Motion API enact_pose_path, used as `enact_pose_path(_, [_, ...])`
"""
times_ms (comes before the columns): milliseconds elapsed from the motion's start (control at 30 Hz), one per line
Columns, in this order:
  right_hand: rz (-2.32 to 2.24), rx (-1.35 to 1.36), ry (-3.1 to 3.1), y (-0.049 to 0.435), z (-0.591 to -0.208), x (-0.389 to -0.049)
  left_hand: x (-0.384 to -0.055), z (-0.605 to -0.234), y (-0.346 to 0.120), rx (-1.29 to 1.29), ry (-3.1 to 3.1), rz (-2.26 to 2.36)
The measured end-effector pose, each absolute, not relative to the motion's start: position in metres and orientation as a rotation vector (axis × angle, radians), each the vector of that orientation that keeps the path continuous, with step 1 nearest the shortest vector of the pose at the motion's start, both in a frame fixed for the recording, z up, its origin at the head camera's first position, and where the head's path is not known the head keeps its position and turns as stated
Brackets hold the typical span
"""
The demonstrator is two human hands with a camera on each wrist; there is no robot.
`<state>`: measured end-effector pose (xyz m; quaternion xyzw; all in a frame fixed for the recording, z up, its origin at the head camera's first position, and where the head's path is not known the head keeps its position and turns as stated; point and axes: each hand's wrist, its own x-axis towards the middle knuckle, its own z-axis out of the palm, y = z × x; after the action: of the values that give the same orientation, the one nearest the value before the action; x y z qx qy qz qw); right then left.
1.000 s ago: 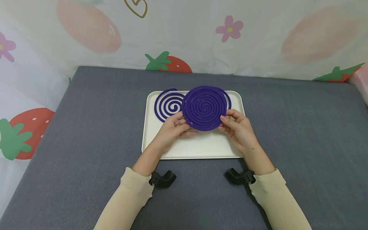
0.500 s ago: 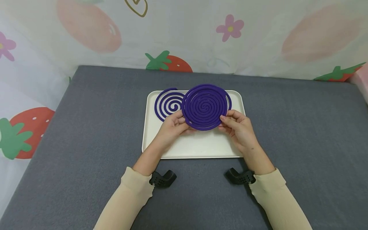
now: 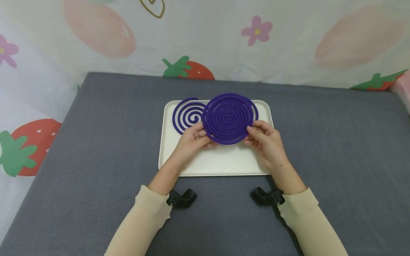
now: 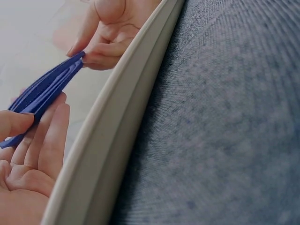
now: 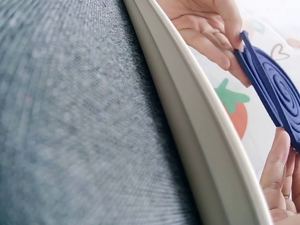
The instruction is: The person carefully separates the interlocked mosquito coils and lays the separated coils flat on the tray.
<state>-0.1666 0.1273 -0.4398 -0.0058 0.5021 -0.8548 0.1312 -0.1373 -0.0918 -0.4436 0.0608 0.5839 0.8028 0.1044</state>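
Note:
Both hands hold a dark purple mosquito coil (image 3: 228, 119), a tightly wound flat spiral disc, tilted up above a white tray (image 3: 221, 164). My left hand (image 3: 191, 140) pinches its lower left edge between thumb and fingers; my right hand (image 3: 264, 139) pinches the lower right edge. From the side, in the left wrist view, the held coil (image 4: 46, 91) shows more than one thin layer. On the tray's left lies a loosely wound purple coil (image 3: 174, 119), partly hidden by the held one. Another purple curve peeks out behind the held coil's right edge.
The tray rests on a grey cloth-covered table (image 3: 105, 142). Behind the table hangs a white curtain (image 3: 208, 32) printed with strawberries and flowers. Black wrist mounts (image 3: 182, 199) sit at both sleeve cuffs, and a pink object (image 3: 403, 89) stands at the far right.
The held coil has tilted or shifted slightly upward, covering more of the curve behind its right side. Both hands keep their pinch on it and barely move.

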Motion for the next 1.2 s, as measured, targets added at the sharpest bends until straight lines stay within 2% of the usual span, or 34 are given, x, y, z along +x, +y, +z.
enact_pose_path(1033, [-2.382, -0.134, 1.480, 0.1272, -0.4429, -0.1666, -0.1374, -0.4454, -0.0950, 0.248, 1.539, 2.498])
enact_pose_path(1200, [-2.353, -0.189, 1.523, 0.1260, -0.4434, -0.1650, -0.1385, -0.4450, -0.0951, 0.185, 1.510, 2.532])
